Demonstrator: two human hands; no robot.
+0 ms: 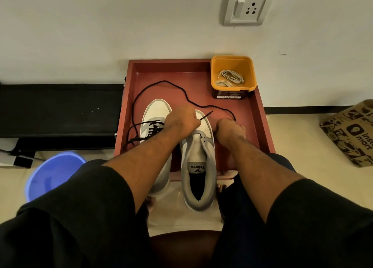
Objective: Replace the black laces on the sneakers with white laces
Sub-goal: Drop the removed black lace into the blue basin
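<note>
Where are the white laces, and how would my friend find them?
Look at the red tray on the floor by the wall. In its far right corner stands a yellow tub, and the white laces lie bundled inside. The only other lace in the tray is black.

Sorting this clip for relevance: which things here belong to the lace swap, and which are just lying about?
Belong to the job:
right sneaker, nearly unlaced
left sneaker, black-laced
loose black lace
white laces in the yellow tub
left hand and right hand
red tray

Lying about:
blue bucket
printed bag
wall socket
</note>
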